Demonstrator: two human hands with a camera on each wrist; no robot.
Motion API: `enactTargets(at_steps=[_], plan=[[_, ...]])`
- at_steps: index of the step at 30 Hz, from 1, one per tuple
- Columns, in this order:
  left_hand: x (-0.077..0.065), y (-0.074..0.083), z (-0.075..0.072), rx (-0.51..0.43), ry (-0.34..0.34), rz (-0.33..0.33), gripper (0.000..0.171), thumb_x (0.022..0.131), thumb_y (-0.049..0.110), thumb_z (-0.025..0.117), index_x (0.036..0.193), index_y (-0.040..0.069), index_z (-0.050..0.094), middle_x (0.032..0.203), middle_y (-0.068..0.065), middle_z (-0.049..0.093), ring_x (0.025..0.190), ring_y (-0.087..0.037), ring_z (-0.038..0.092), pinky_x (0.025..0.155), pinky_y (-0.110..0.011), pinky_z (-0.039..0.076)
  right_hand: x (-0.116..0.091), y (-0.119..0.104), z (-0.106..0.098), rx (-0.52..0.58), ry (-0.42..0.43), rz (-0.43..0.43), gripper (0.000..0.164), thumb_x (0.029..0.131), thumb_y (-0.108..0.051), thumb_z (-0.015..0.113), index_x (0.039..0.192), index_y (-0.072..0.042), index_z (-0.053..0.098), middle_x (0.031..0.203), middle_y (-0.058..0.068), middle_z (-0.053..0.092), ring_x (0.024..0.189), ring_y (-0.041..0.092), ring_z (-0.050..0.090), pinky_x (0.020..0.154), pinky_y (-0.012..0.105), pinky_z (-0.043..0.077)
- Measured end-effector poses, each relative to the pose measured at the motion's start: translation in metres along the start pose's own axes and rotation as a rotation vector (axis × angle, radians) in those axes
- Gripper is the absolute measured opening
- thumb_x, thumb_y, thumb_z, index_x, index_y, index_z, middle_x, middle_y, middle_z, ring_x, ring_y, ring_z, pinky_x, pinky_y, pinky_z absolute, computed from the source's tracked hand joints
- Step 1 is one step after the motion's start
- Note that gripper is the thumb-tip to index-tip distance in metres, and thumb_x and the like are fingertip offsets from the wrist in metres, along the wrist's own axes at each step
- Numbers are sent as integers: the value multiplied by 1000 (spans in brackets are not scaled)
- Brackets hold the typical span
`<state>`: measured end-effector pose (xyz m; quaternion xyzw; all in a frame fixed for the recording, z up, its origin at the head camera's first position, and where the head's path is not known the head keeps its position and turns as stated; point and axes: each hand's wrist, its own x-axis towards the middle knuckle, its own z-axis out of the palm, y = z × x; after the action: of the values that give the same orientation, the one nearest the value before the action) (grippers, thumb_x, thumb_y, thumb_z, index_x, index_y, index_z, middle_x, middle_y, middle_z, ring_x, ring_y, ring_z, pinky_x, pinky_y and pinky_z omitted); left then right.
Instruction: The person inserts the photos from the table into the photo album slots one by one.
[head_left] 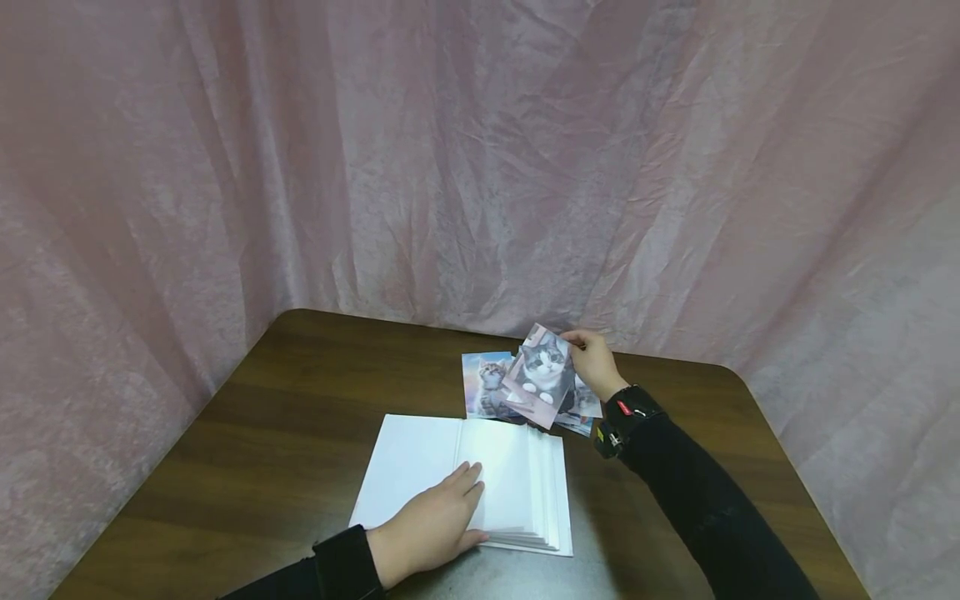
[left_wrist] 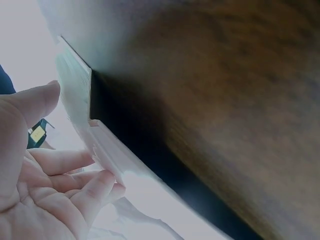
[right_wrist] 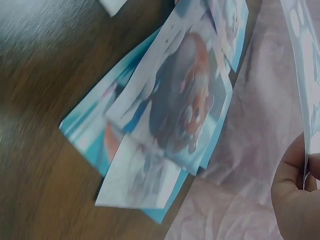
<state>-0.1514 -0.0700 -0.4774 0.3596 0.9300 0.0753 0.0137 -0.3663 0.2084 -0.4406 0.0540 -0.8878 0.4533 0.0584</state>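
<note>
A white photo album (head_left: pixel 420 454) lies spread near the front of the table, its pages blank. My left hand (head_left: pixel 435 521) rests on it near the fold with the fingers extended; the left wrist view shows those fingers (left_wrist: pixel 75 162) against the album's edge (left_wrist: pixel 130 160). Over the pile, my right hand (head_left: pixel 595 362) pinches a cat photo (head_left: pixel 543 375) by its edge, a grey-and-white cat facing up. In the right wrist view that photo (right_wrist: pixel 302 60) is seen nearly edge-on between thumb and fingers. Below it lie several loose photos (right_wrist: pixel 185 100), overlapping one another.
A kitten photo (head_left: pixel 486 387) lies at the pile's left side, just behind the album. The brown wooden table (head_left: pixel 300 400) has rounded far corners. A pink curtain (head_left: pixel 480 167) hangs close behind its far edge.
</note>
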Motion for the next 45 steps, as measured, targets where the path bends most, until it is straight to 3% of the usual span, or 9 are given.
enactTargets(at_steps=[10,14,20,30,45], plan=[[1,-2,0,-18,-14,-10,62,95,45,66,133,-4,61,148,-21,48,139,-34,44,108,-38,43,7,-14,23,36,-1,6,31,101,1,45,123,2,66,113,20,62,73,20,50,59,27,40],[1,-1,1,2,7,-1,61,95,44,67,131,-5,62,147,-22,50,138,-34,46,108,-38,43,8,-17,31,31,8,7,30,100,1,45,122,2,66,111,19,62,76,22,53,63,29,43],[0,-1,0,18,24,11,60,95,43,68,130,-5,63,145,-22,51,137,-34,47,108,-37,43,9,-19,43,96,47,9,27,97,3,48,117,4,67,96,15,61,65,16,51,48,23,40],[0,-2,0,9,31,14,59,94,42,68,129,-5,63,145,-22,51,136,-34,47,107,-36,44,13,-19,57,47,117,-4,25,92,5,53,110,5,69,95,17,62,84,27,57,68,27,44],[1,0,2,9,31,16,59,94,42,69,129,-5,63,144,-22,52,136,-33,48,109,-36,42,7,-18,63,26,91,83,25,98,-3,52,116,-2,69,99,13,64,78,23,58,62,26,43]])
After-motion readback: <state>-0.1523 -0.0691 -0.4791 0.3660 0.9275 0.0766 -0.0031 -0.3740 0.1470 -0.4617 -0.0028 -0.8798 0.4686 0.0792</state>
